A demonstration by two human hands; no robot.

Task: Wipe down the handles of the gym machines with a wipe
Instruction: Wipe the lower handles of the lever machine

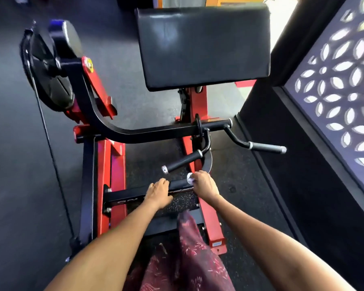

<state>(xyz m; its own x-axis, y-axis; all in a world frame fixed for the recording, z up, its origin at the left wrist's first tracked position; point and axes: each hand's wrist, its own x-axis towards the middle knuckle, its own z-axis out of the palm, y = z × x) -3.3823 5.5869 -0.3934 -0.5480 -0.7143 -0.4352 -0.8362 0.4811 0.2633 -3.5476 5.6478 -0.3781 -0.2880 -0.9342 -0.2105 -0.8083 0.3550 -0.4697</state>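
Both hands are down on the black crossbar (178,184) at the near end of the red curl machine (105,164). The left hand (158,194) rests over the bar, fingers curled on it. The right hand (204,185) pinches a small white wipe (190,178) right at the bar's right end, fingers tight round it. Just beyond the bar sits the nearer black handle (184,161), and the other handle (265,147) sticks out further right of it. The big arm pad (202,47) is way past the bar
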